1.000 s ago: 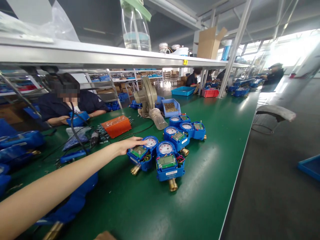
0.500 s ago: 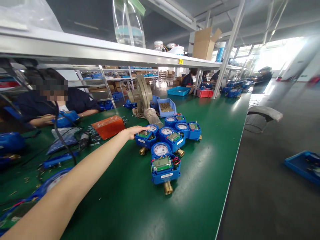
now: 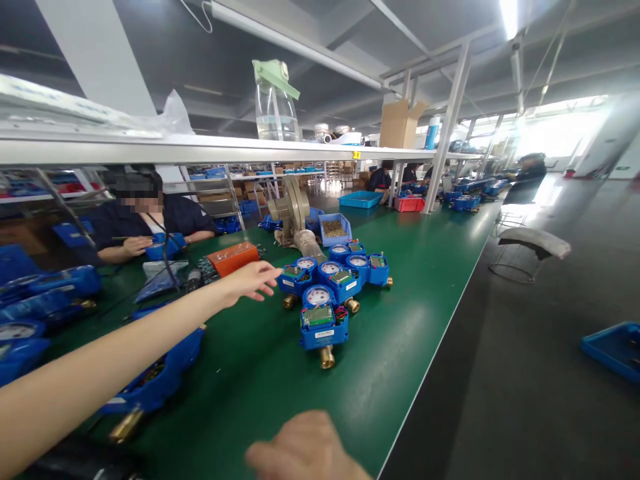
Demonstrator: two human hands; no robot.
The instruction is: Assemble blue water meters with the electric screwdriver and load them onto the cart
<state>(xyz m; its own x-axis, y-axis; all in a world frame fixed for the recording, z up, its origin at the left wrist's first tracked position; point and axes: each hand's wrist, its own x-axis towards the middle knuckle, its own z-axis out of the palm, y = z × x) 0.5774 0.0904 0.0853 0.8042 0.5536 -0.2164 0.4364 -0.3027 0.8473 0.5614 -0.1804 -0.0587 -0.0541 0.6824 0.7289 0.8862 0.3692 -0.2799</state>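
Blue water meters (image 3: 325, 293) lie clustered on the green bench (image 3: 400, 347), with their brass fittings pointing outward. Left hand (image 3: 250, 280), fingers spread and empty, is just beside the leftmost meter (image 3: 296, 277). Right hand (image 3: 305, 448) is at the lower edge of the view; its grip cannot be told.

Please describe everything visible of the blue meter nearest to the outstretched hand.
The blue meter lies on the green table, leftmost in its cluster. Its housing looks like plastic, uncovered: a green circuit board sits beside a round white dial. A brass fitting sticks out toward the camera. It presses against the neighbouring meter. The left hand, open, hovers just beside it, seemingly not touching.
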